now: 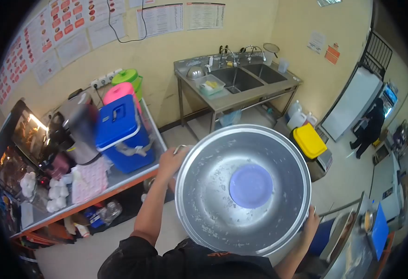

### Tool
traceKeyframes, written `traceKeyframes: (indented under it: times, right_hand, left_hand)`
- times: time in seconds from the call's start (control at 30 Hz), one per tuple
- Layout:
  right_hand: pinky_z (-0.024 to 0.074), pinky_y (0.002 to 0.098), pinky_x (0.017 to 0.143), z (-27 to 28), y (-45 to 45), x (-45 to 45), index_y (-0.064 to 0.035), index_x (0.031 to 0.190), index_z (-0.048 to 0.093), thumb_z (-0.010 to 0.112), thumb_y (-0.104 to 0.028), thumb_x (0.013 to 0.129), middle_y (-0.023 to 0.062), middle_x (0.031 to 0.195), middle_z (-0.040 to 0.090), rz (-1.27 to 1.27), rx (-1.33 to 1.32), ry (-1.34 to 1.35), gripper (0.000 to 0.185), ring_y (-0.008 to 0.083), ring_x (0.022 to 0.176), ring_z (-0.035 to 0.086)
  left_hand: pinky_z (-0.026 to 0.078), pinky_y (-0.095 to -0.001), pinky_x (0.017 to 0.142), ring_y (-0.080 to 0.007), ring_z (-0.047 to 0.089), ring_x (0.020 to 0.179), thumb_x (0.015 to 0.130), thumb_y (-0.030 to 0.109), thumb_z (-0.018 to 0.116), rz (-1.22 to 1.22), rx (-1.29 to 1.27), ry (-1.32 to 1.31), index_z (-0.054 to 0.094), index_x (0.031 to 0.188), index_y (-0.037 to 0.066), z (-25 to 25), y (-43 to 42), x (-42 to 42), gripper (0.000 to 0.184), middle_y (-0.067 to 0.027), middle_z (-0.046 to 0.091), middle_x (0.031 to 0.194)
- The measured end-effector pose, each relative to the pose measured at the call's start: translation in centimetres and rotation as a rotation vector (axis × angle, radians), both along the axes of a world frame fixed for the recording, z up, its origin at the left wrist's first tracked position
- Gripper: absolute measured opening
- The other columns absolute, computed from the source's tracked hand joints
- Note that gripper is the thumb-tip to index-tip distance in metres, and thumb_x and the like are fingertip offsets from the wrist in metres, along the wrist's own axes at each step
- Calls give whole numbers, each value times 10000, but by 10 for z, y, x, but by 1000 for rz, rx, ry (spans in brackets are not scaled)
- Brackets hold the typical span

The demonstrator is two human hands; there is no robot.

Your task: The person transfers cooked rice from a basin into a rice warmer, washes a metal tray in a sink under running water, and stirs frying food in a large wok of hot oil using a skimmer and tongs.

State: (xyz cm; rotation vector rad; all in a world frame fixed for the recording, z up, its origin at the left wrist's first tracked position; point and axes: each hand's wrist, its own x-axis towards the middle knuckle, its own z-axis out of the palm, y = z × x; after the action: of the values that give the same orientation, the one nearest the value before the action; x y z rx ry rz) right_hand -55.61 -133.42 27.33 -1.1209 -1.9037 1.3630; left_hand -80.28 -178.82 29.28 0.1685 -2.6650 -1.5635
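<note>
A large round metal basin (208, 204) is held up in front of my body, its open top facing me. A small purple round dish (251, 186) lies on its bottom, off-centre to the right, with small pale specks scattered around it. My left hand (172, 162) is closed round a handle at the basin's upper left side. On the lower right, my right hand (311, 222) grips the other side at the rim, its fingers partly hidden by the basin.
A steel double sink (241, 81) stands ahead against the wall. On the left, a long table (155, 139) bears a blue cooler box (122, 135). A yellow-lidded bin (309, 140) is right of the basin. A person (372, 125) stands far right, near a metal counter (352, 237).
</note>
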Motion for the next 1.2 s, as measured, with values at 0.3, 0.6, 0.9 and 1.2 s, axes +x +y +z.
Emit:
traceKeyframes:
  times: [0.3, 0.6, 0.9, 1.2]
  right_hand:
    - [196, 211, 395, -46, 199, -205, -189, 629, 461, 569, -453, 839, -88, 512, 287, -328, -353, 330, 354, 33, 422, 272]
    - [172, 201, 316, 98, 299, -462, -152, 602, 457, 578, -537, 812, -86, 450, 308, -246, -43, 447, 455, 27, 346, 265]
    - [218, 146, 343, 234, 329, -735, 5, 908, 621, 600, -461, 811, -11, 598, 565, -274, 89, 521, 477, 8, 391, 381]
    - [248, 157, 376, 226, 395, -989, 83, 1020, 521, 570, -324, 881, 22, 591, 495, 135, -142, 668, 433, 47, 406, 320]
  left_hand:
    - [456, -417, 691, -342, 627, 748, 744, 633, 546, -191, 173, -9, 669, 763, -50, -10, 250, -315, 694, -237, 642, 769]
    - [411, -460, 634, -350, 602, 684, 778, 659, 466, -156, 321, -14, 642, 696, -68, -20, 397, -577, 752, -228, 629, 706]
    - [459, -341, 663, -240, 617, 685, 694, 403, 613, -379, 613, -226, 654, 703, 21, -95, 481, -793, 385, -158, 628, 690]
    - [483, -343, 773, -218, 633, 846, 891, 439, 513, -386, 691, -426, 622, 1052, -9, -163, 507, -920, 489, -152, 654, 976]
